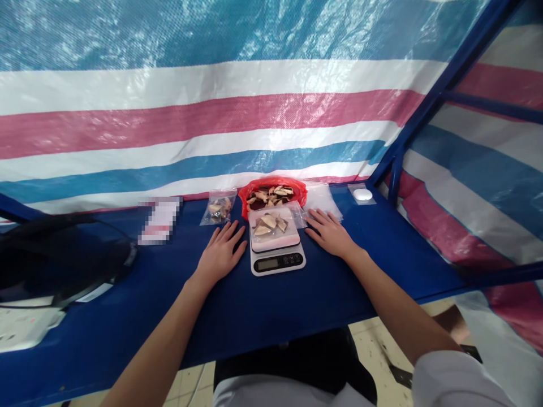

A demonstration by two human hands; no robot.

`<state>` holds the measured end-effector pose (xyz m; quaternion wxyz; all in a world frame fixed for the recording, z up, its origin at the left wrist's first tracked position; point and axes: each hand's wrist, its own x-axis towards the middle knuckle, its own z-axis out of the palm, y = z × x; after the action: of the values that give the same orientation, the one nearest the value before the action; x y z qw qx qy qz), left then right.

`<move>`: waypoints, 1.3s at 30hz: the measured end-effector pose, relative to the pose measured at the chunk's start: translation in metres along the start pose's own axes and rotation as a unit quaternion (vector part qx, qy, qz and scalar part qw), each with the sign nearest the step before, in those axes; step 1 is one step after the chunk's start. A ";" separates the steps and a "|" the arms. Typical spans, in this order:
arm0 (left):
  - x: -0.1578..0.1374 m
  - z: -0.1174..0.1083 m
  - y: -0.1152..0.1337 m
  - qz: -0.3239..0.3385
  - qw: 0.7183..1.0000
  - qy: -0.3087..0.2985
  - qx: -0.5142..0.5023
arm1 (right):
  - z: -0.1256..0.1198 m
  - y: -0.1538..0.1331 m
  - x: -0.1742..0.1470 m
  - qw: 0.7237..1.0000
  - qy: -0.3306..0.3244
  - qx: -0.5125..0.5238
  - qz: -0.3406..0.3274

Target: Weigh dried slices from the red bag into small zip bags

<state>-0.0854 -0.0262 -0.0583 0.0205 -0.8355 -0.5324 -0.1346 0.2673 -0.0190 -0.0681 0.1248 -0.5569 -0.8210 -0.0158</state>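
Note:
A white digital kitchen scale point(278, 263) stands on the blue table between my hands. On its pan lies a clear plastic bag point(271, 225) with several pale, dark-edged dried slices, perhaps mushroom. My left hand point(220, 253) rests flat on the table left of the scale, fingers spread, holding nothing. To the right, my right hand point(331, 233) also lies flat and open, its fingertips by the stack of clear bags point(320, 199). Behind the scale sits an open red plastic bag point(299, 192) full of similar slices. A filled zip bag point(219, 207) lies beyond my left fingers.
A white oval object point(362, 194) sits on a small clear bag at the back right. Farther left are a blurred-out packet point(160, 221), a black bag-like item point(63, 260) and a white power strip point(25, 325). Striped plastic sheeting point(212, 118) closes off the back, with blue frame bars point(424, 113) at right.

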 end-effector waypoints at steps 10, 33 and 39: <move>0.000 0.001 -0.002 0.004 1.000 0.004 -0.009 | 0.001 0.000 0.000 1.000 0.019 -0.003 -0.007; 0.036 -0.024 0.037 0.071 0.964 0.153 -0.203 | -0.020 -0.032 0.028 0.816 0.145 0.534 0.167; 0.035 -0.024 0.039 0.083 0.970 0.133 -0.187 | -0.022 -0.031 0.035 0.819 0.126 0.539 0.153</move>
<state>-0.0418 -0.0164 -0.0220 -0.0545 -0.8405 -0.4188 -0.3393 0.2305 -0.0026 -0.0351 0.5079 -0.5120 -0.5799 0.3789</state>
